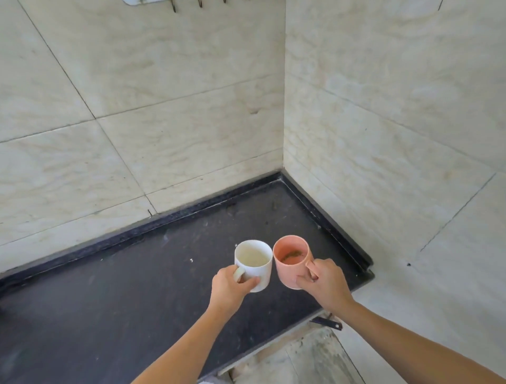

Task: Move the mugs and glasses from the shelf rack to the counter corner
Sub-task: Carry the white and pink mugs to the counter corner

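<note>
While gripped one per hand, side by side over the dark counter:
White mug (254,264): upright, mouth open to the camera, pale cream inside; at about 9 o'clock of the pink mug, rims touching or nearly so; handle turned toward 7 o'clock.
Pink mug (292,260): upright, tilted slightly; brownish smear visible on the inner bottom; at 3 o'clock of the white mug; handle side turned toward 4 o'clock.
Left hand (229,287): closed around the white mug's handle, thumb pressed against the mug's lower wall, fingers threaded through the loop.
Right hand (324,282): closed on the pink mug at its handle side, thumb and forefinger pinched against the wall; handle itself mostly hidden by the fingers.
Contact with counter: cannot tell whether either mug base rests on the surface or hangs just above it.
Counter (137,296): black stone, dusty, with a raised lip along the walls; inner corner at about 12 o'clock of the mugs, well apart from them.
Tiled walls (164,109): cream marble-look tiles, meeting in a vertical seam at 12 o'clock.
Hooks (201,3): dark metal, at the top edge, 11 o'clock.
Bracket (327,322): small dark piece below the counter's front edge, 5 o'clock of the mugs.
</note>
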### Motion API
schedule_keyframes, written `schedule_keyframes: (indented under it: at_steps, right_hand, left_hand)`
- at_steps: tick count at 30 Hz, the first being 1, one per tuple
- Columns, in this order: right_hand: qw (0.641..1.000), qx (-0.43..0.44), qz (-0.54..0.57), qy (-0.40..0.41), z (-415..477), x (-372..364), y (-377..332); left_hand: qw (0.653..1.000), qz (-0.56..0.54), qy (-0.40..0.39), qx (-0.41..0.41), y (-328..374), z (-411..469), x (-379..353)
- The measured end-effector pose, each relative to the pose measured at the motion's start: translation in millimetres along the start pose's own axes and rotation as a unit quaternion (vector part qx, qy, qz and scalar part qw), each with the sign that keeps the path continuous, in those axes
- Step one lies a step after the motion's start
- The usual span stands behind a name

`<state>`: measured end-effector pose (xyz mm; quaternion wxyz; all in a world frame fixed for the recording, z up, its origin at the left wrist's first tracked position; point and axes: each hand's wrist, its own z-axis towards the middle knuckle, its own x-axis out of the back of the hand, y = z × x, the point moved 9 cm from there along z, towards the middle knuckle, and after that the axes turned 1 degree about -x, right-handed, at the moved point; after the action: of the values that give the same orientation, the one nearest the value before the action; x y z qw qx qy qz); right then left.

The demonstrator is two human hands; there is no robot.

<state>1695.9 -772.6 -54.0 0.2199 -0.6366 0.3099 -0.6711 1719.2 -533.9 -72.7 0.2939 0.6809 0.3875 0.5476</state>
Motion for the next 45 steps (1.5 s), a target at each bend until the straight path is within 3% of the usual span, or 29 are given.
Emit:
schedule_keyframes:
  at_steps: [8, 19, 27, 37, 45]
  right_hand:
    - [0.999, -0.042, -0.003, -0.035, 113.5, -24.1, 30.8]
    - [0.993, -0.117, -0.002, -0.003, 288.1, -82.1, 61.2]
    - [0.984, -0.17, 0.05, 0.018, 357.0, -114.6, 89.1]
    - [0.986, -0.154, 0.056, 0.009, 397.6, -132.7, 112.7]
    - [0.995, -0.071, -0.073, -0.02, 395.6, -131.6, 105.5]
  left_hand:
    - [0.999, 0.002, 0.004, 0.044, -1.0, 105.7, -20.5]
    - [0.999, 0.007, -0.008, 0.053, -3.5, 299.9, -50.3]
    - [0.998, -0.021, -0.015, 0.059, -18.3, 372.4, -70.7]
    - [0.999, 0.035, -0.016, 0.035, -25.7, 422.3, -75.1]
    - [0.994, 0.104, -0.01, 0.02, -30.9, 419.0, -75.7]
